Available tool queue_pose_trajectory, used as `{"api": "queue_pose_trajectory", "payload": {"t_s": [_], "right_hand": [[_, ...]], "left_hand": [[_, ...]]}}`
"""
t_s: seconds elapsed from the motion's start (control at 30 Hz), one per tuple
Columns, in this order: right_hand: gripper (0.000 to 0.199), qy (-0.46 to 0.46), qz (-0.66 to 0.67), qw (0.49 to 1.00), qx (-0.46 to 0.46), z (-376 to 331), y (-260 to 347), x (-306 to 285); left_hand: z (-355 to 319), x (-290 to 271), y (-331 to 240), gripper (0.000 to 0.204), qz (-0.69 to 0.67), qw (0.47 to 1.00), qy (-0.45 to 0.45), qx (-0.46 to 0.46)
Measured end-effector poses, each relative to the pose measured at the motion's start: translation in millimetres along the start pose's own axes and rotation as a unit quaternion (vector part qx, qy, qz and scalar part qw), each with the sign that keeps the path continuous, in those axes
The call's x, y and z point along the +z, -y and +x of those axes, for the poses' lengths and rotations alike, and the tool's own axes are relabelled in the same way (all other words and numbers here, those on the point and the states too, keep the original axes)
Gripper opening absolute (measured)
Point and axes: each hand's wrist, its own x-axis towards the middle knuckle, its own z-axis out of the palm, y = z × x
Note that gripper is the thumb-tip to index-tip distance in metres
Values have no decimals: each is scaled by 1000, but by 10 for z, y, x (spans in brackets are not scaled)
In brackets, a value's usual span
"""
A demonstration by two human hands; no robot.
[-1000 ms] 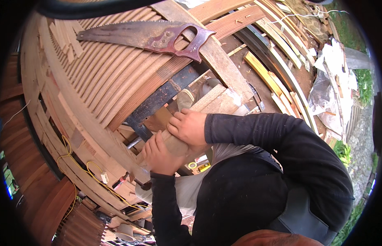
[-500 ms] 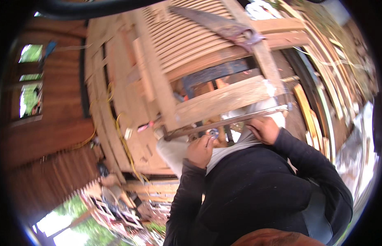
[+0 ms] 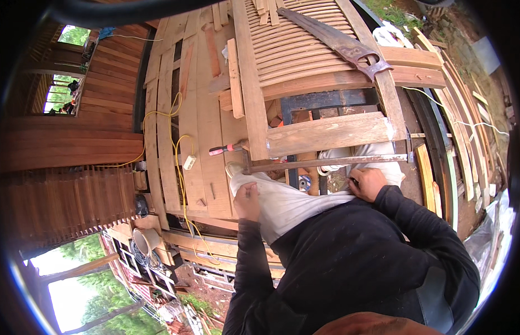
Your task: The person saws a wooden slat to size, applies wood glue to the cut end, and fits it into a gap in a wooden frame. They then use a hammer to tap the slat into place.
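So both hands sit back at the pale trousers, left hand (image 3: 247, 200) curled on the thigh and right hand (image 3: 367, 183) seemingly closed at the hip, grasping nothing I can see, while the bar clamp (image 3: 327, 162) pinches the wooden frame (image 3: 327, 133) ahead.

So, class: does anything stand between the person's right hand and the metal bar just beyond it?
Nothing visible does. The right hand lies on the pale trousers, close to the bar, with only trouser cloth between them. The left hand rests on the trousers too.
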Motion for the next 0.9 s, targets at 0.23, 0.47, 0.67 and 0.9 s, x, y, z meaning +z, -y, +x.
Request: {"api": "queue_pose_trajectory", "payload": {"t_s": [0.23,0.47,0.67,0.9], "right_hand": [[22,13,-2,1000,16,7,56,2],[23,19,25,999,-13,8,-8,-10],[21,7,20,1000,4,-8,101,-99],[23,25,6,999,20,16,-30,96]], "left_hand": [[221,60,66,19,-4,999,-22,-36],[244,-13,535,20,-103,989,-103,8],[8,-121,1296,48,-321,929,-85,-162],[-617,-86,547,75,-432,849,58,-298]]}}
